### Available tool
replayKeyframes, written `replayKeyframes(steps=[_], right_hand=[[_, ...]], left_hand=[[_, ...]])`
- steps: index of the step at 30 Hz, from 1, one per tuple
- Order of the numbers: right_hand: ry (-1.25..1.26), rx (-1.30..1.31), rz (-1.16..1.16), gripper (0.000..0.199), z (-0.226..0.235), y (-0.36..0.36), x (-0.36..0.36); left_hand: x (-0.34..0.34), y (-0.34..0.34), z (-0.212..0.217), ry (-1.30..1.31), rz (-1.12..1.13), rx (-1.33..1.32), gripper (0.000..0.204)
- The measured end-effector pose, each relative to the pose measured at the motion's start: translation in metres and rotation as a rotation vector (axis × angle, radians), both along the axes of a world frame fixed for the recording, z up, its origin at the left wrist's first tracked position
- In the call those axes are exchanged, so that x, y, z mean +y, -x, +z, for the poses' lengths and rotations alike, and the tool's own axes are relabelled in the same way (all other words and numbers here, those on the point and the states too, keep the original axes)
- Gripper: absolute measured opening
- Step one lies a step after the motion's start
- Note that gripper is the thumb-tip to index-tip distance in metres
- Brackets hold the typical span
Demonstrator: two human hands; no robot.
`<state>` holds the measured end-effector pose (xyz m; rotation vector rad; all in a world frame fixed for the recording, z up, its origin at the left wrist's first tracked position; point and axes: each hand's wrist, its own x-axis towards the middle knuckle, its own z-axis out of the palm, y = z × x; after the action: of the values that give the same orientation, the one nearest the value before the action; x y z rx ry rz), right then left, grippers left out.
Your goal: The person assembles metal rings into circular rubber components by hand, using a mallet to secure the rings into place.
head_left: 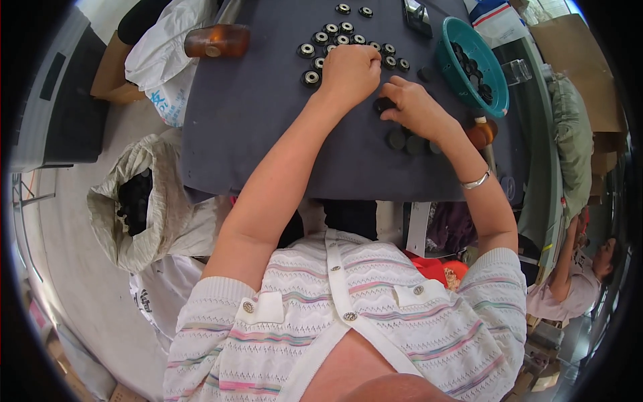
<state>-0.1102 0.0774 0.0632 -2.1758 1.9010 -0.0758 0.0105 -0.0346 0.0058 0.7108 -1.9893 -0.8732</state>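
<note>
L hand [351,75] curled, grip unclear, R hand [416,109] pinching blk disc [383,104], dk grey tbl [251,110], open sack [171,208] L

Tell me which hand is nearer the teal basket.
Right. The right hand is to the lower left of the teal basket; the left hand is farther left, by the silver-centred discs.

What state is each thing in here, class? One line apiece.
Left hand: fingers curled over the ringed discs; grasp unclear
Right hand: gripping a black piece
Ringed discs: lying flat, metal centres up
Teal basin: uncovered, partly filled
Woven sack: open, black contents showing
Amber bottle: on its side
</note>
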Motion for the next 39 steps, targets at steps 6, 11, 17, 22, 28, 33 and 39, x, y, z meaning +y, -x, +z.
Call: replayKeyframes(steps=[6,11,17,22,28,33,39], right_hand=[[0.006,-0.053,0.002,0.034,-0.005,0.001,-0.001],[0.035,0.082,0.064,0.030,-0.009,-0.002,-0.004],[0.066,0.073,0.078,0.026,-0.013,-0.001,-0.007],[0.062,0.012,0.075,0.023,-0.016,0.004,-0.009],[0.079,-0.001,0.107,0.023,-0.014,0.003,-0.015],[0.095,0.038,0.066,0.025,-0.018,0.006,-0.008],[0.159,0.018,-0.063,0.023,-0.005,0.000,0.001]], left_hand=[[0.002,0.001,0.001,0.002,-0.009,-0.019,0.016],[0.005,0.000,0.001,0.022,-0.006,-0.035,0.016],[0.004,0.000,0.000,0.021,0.007,-0.067,0.016],[0.004,0.002,-0.003,0.054,0.005,-0.076,0.018],[0.004,-0.003,0.006,0.061,-0.009,-0.059,0.016],[0.005,0.003,-0.002,0.037,0.027,-0.133,0.018],[-0.001,0.002,-0.001,0.036,0.089,-0.076,0.017]])
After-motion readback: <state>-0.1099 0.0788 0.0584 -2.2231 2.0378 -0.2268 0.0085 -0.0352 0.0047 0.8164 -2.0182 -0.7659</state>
